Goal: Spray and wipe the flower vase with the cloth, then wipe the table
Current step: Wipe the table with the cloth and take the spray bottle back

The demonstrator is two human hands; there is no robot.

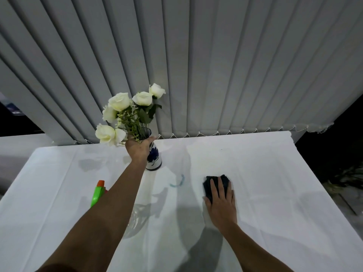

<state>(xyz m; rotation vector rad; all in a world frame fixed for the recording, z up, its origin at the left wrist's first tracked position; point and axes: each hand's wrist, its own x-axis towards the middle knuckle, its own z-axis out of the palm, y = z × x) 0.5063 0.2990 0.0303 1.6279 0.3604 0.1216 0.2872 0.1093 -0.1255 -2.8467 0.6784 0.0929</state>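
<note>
Seemingly the work had reached its second half, judging by how things lay. The left hand (138, 147) was wrapped round the neck of the flower vase (154, 159), which stood upright at the far side of the table (275, 173), near the blinds (196, 65), its white roses (125, 107) leaning left. The right hand (221, 203) lay flat, fingers straight, pressing the dark cloth (215, 185) onto the white tabletop to the right of the vase and well apart from it. A green spray bottle (97, 195) with an orange tip lay by the left forearm, held by neither hand. Damp-looking patches and a bluish smear (179, 182) showed on the surface between vase and cloth, so the table wipe looked begun but unfinished; whether the vase was fully wiped could not be told
</note>
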